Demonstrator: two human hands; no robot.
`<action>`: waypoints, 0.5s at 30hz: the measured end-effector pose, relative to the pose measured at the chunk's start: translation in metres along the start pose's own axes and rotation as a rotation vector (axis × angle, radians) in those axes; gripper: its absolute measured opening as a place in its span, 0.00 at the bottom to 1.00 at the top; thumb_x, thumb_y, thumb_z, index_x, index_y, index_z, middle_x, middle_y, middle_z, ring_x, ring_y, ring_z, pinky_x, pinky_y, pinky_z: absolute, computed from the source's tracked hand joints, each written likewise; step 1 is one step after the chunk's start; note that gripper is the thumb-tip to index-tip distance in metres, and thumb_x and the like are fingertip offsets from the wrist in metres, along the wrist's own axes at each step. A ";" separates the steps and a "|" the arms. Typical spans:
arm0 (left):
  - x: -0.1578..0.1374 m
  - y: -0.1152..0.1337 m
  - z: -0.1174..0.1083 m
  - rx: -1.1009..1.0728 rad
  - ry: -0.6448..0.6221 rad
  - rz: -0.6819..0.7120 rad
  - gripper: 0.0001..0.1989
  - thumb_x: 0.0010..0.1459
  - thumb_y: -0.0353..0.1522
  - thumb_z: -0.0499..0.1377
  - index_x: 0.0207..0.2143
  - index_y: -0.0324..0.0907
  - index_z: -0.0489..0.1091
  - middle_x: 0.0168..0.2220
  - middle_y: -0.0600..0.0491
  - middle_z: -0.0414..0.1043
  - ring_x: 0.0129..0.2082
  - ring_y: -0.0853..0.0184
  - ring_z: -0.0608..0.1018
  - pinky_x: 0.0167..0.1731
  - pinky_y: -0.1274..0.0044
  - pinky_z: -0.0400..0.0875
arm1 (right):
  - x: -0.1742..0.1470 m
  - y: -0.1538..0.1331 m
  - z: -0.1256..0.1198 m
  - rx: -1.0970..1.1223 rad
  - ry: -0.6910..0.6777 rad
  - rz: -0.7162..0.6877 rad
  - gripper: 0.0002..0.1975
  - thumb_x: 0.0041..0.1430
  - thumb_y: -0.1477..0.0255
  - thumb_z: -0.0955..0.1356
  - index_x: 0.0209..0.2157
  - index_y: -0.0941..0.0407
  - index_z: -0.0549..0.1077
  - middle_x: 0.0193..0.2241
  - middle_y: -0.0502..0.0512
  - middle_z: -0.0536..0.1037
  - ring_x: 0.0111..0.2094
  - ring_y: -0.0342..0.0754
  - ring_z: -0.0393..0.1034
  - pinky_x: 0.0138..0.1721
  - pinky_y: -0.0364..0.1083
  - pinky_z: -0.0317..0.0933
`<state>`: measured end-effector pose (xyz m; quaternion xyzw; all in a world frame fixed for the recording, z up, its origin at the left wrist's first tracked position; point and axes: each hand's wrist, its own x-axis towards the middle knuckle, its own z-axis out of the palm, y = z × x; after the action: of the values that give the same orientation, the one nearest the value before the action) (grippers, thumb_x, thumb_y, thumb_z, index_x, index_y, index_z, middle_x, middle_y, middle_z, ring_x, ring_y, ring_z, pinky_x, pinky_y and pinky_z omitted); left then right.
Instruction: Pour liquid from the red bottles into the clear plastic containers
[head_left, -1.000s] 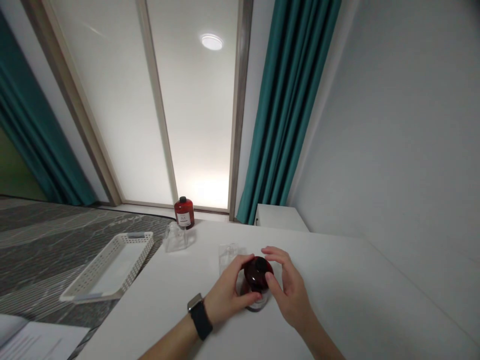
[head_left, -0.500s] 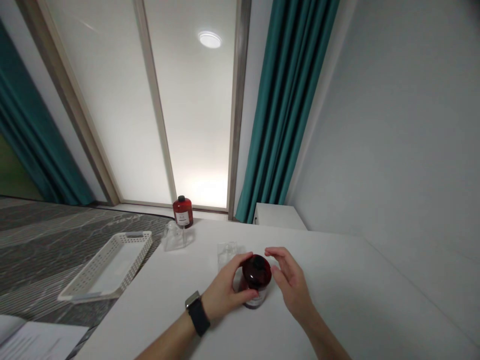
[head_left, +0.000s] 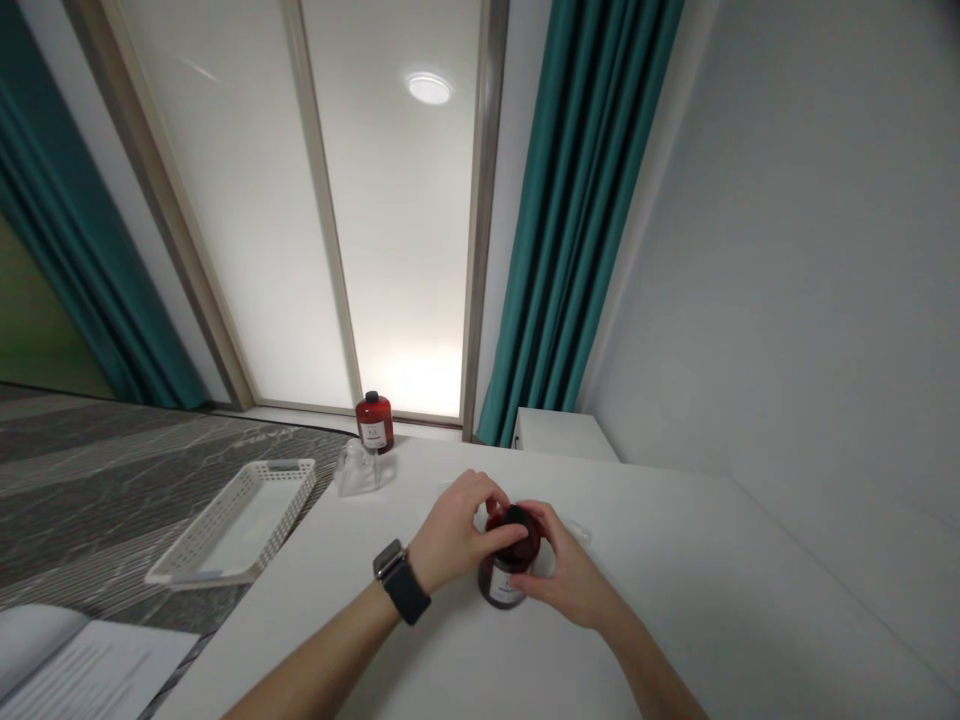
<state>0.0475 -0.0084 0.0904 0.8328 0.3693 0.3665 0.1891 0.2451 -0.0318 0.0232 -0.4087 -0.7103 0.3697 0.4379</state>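
Note:
A dark red bottle (head_left: 501,588) with a white label and a black cap stands on the white table in front of me. My left hand (head_left: 456,540), with a dark watch on the wrist, is closed at the top of the bottle, thumb and fingers around its cap. My right hand (head_left: 571,575) grips the bottle's right side, thumb near the label and fingers by the shoulder. The cap is partly hidden by my fingers. Behind my right hand, part of a clear plastic thing (head_left: 579,532) shows.
A second red bottle (head_left: 374,422) with a black cap stands at the table's far left corner, beside a clear plastic piece (head_left: 356,472). A white perforated basket (head_left: 281,525) and an open booklet (head_left: 97,665) lie to the left. A white cabinet (head_left: 566,435) stands beyond the table (head_left: 675,620).
My left hand has moved from the bottle's side up to its cap. My right hand, apart from the bottle before, now holds its right side. The view has shifted slightly.

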 end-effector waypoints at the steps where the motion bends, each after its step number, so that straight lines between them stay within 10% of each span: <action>1: 0.005 0.002 -0.001 0.027 -0.037 -0.011 0.11 0.55 0.38 0.66 0.32 0.41 0.70 0.29 0.55 0.69 0.33 0.64 0.71 0.35 0.74 0.65 | 0.001 0.000 0.001 0.006 0.002 -0.005 0.37 0.43 0.80 0.75 0.54 0.50 0.63 0.51 0.56 0.73 0.53 0.56 0.68 0.56 0.60 0.59; 15: 0.048 0.010 -0.033 0.217 -0.506 0.308 0.07 0.60 0.35 0.61 0.35 0.41 0.74 0.30 0.52 0.73 0.32 0.63 0.75 0.35 0.76 0.67 | 0.003 0.000 0.001 0.067 -0.029 0.004 0.32 0.47 0.72 0.76 0.53 0.53 0.63 0.51 0.58 0.73 0.51 0.57 0.69 0.53 0.60 0.62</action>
<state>0.0502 0.0227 0.1407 0.9590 0.2171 0.1302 0.1274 0.2430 -0.0294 0.0235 -0.3899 -0.7029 0.4001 0.4403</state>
